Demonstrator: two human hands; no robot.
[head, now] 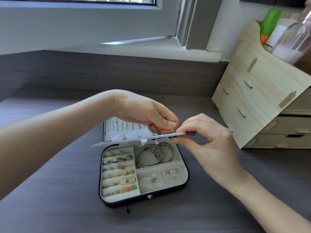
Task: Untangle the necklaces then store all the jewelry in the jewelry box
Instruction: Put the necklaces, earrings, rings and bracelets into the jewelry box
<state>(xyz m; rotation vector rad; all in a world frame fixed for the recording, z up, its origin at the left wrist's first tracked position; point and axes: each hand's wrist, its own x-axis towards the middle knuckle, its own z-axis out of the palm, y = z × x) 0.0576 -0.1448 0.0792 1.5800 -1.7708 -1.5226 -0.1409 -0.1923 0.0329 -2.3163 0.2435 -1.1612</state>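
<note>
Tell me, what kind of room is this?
Likely a bedroom or home desk corner: a desk under a window, a wooden drawer organizer, and an open jewelry box.

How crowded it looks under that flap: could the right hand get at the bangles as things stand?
Likely not yet: the right hand pinches the earring panel held over the bangles. Their front part lies uncovered, so letting go should free the way.
</note>
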